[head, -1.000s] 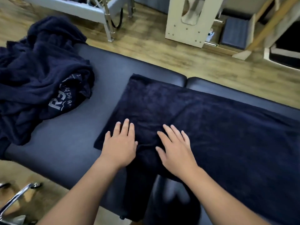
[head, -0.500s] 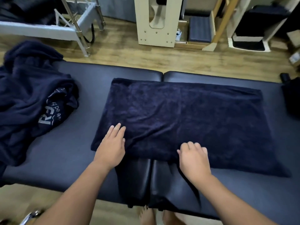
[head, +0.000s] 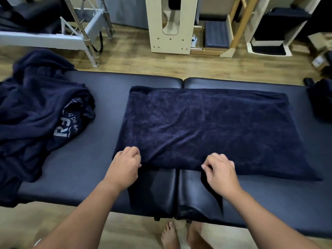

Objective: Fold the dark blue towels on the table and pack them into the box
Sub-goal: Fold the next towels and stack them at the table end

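Pinching the near edge of the towel (head: 206, 126) lying flat mid-table (head: 86, 177), the left hand (head: 125, 164) and right hand (head: 220, 170) are seemingly starting a fold, needing an even lift toward the far edge.

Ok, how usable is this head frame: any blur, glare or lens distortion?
Head view: sharp overall, left hand and right hand crisp at the spread towel; wide-angle bowing of the table edge; soft sheen on the padding, no harsh glare; dark towel folds hard to read.
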The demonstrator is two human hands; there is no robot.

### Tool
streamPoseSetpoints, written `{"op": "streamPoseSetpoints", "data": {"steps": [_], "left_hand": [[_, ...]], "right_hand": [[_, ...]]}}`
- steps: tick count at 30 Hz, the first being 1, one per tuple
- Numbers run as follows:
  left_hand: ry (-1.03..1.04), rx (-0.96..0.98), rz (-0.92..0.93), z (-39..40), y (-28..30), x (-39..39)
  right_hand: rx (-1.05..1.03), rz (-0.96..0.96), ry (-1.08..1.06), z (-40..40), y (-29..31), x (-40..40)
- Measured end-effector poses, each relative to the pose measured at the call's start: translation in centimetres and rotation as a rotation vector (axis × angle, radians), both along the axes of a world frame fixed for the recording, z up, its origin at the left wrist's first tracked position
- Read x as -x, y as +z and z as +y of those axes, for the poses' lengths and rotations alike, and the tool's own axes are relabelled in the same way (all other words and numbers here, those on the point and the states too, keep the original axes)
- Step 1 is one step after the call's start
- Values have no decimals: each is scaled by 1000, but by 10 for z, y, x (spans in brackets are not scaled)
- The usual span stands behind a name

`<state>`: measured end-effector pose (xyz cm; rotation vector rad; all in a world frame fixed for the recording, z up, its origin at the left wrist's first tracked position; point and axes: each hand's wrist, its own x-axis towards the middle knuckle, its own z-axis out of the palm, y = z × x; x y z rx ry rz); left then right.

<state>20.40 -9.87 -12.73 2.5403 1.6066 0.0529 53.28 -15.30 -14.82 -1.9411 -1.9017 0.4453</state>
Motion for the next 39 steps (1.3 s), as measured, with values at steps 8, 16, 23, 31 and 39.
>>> {"op": "streamPoseSetpoints", "data": {"steps": [8, 16, 23, 31, 39], "left_hand": [[13, 99, 217, 1, 9, -8], [-53, 48, 181, 13, 19, -60], [-178, 339, 249, 5, 10, -148], [-270, 283, 392, 5, 17, -208], [-340, 168, 609, 0, 9, -224]], "right_hand": [[137, -203, 124, -4, 14, -29], [297, -466, -355, 8, 20, -36], [233, -530, -211, 2, 8, -60], [134, -422, -528, -32, 5, -123], [-96, -492, -241, -57, -22, -145]]}}
